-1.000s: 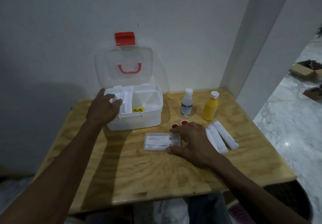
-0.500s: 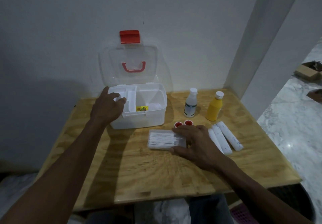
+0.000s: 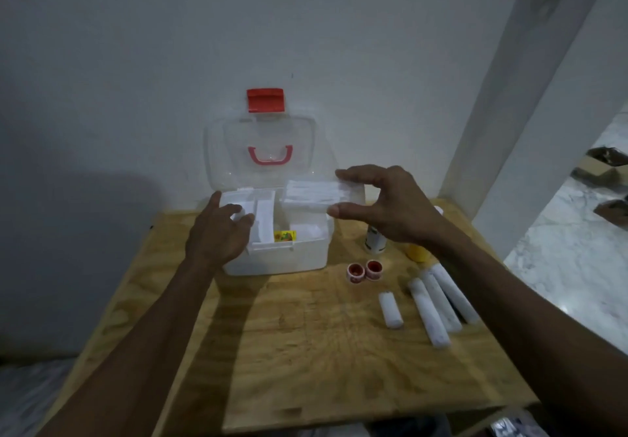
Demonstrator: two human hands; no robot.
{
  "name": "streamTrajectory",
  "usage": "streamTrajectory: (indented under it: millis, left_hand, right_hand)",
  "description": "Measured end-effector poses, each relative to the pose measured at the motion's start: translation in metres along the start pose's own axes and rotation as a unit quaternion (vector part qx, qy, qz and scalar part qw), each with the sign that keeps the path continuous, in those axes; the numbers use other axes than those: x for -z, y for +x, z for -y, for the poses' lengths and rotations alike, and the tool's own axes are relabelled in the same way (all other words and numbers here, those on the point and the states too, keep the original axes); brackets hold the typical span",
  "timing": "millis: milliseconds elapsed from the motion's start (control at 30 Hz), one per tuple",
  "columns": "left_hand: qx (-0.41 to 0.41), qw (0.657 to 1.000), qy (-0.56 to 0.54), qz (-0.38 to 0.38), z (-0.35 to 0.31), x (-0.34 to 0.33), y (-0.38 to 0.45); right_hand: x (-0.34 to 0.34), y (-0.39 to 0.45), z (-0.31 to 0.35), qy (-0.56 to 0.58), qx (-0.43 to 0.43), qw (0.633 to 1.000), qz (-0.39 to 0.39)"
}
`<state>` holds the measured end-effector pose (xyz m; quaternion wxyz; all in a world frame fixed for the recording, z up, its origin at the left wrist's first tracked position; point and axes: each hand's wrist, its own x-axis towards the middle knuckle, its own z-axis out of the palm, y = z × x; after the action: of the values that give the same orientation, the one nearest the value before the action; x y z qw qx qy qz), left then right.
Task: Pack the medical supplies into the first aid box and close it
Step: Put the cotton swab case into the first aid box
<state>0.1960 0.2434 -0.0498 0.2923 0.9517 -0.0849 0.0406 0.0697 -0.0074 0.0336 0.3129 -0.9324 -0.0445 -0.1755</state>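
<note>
The white first aid box point(image 3: 282, 259) stands open at the back of the wooden table, its clear lid point(image 3: 224, 151) with red handle and red latch leaning upright against the wall. My left hand point(image 3: 221, 232) rests on the box's left front corner, gripping its rim. My right hand point(image 3: 384, 205) holds a clear pack of cotton swabs point(image 3: 312, 195) between thumb and fingers, just above the box's right compartment. A small yellow packet point(image 3: 284, 236) lies inside the box.
On the table right of the box lie two small red-capped tape rolls point(image 3: 364, 270), a short white roll point(image 3: 390, 309) and three long white rolls point(image 3: 438, 307). A white bottle point(image 3: 373, 241) and a yellow bottle point(image 3: 417, 253) stand behind my right wrist. A pillar rises at right.
My right hand has picked the cotton swab pack up from the table and carried it up over the open box. My left hand has stayed on the box.
</note>
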Motion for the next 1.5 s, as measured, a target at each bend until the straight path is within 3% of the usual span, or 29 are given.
streamTrajectory:
  millis: [400, 733, 1333, 1500]
  left_hand:
    - [-0.015, 1.0, 0.007, -0.02, 0.0, -0.001, -0.002]
    - [-0.011, 1.0, 0.006, -0.026, 0.006, -0.006, 0.002]
    - [-0.012, 1.0, -0.001, -0.027, 0.012, -0.011, 0.005]
    - [-0.01, 1.0, 0.002, -0.025, 0.01, -0.01, 0.003]
  right_hand:
    - [-0.043, 0.063, -0.026, -0.117, -0.042, 0.986, 0.107]
    - [-0.078, 0.079, -0.017, -0.209, -0.009, 0.966, 0.149]
    - [-0.106, 0.082, -0.004, -0.155, -0.05, 0.97, 0.181]
    - [-0.108, 0.079, 0.004, -0.117, -0.077, 0.979, 0.151]
